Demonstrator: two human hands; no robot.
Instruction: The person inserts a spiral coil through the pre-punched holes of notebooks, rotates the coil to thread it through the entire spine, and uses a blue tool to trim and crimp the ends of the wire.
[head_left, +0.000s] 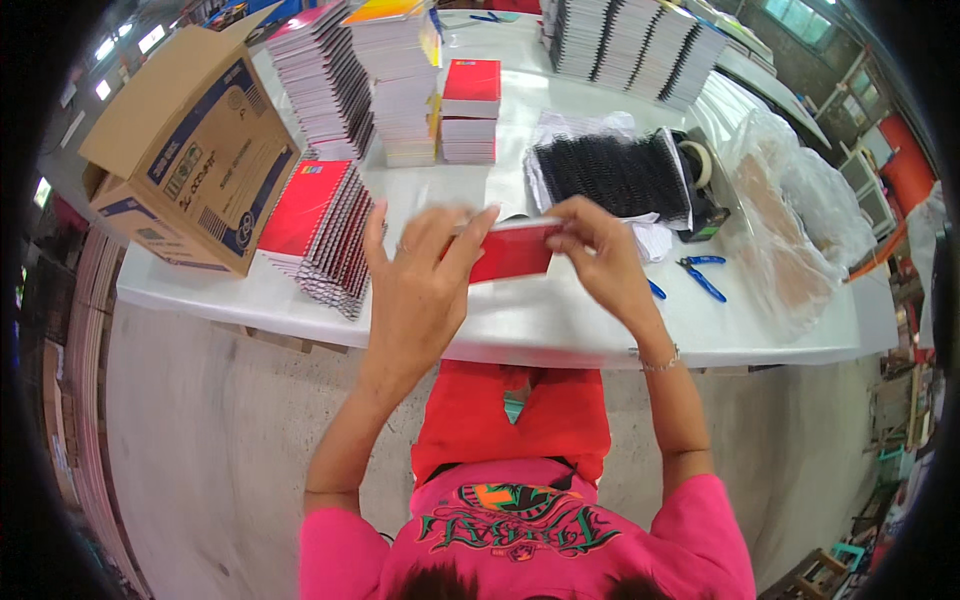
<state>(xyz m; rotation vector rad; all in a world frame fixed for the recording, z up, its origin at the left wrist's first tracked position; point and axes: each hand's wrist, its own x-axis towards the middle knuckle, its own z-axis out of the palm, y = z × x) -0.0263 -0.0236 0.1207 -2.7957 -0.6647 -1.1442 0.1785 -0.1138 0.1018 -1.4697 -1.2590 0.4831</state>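
Note:
Between my two hands, above the table's front part, a red-covered notebook (513, 253) is held tilted, its white page edge uppermost. My left hand (420, 275) grips its left end with the fingertips; some of those fingers are smeared by motion. At the right end, my right hand (603, 258) pinches the upper corner between thumb and fingers. Whether a coil runs along this notebook's edge I cannot tell. To the left of my left hand lies a stack of red spiral-bound notebooks (308, 210). Beyond the right hand, black spiral coils (610, 172) lie in a heap on white wrapping.
An open cardboard box (215, 150) stands on the white table (540, 335) at left. Tall notebook stacks (405, 90) and a shorter red-topped stack (470, 110) rise behind. Blue-handled pliers (705, 275), a tape roll (695, 163) and clear plastic bags (800, 200) are at right.

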